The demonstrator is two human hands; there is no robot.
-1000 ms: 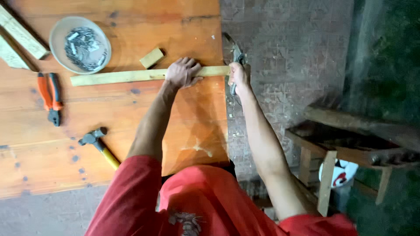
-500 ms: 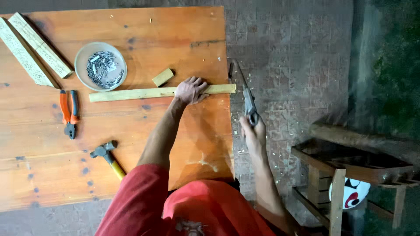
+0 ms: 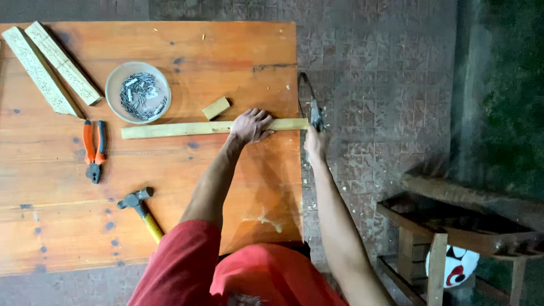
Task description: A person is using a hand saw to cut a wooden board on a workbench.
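A long, thin strip of pale wood [image 3: 209, 128] lies flat across the orange-brown wooden table [image 3: 170, 45], its right end reaching the table's right edge. The left hand [image 3: 251, 126] presses down on it near that end, fingers spread flat over the wood rather than curled around it. Just past the table edge, the right hand [image 3: 315, 143] is closed around the handle of a small hand saw [image 3: 310, 105] with a dark metal frame, whose blade meets the strip at its right tip.

How deep the blade sits cannot be told from this view — the strip's end looks whole and no cut-off piece hangs from it, so the cut seems at most begun and most of it is left. Pale chips and dust scattered on the grey paved floor [image 3: 374, 85] below the edge suggest some sawing done here.

Just above the strip lies a small pale wooden block [image 3: 216, 107]. Further left stands a round grey bowl of metal nails [image 3: 137, 92], and beyond it two carved pale wooden slats [image 3: 51, 67] lie side by side at a slant. Below these are orange-handled pliers [image 3: 93, 148] and a yellow-handled claw hammer [image 3: 140, 211] — both untouched, well apart from either hand. To the right stands a rough wooden frame [image 3: 453, 226].
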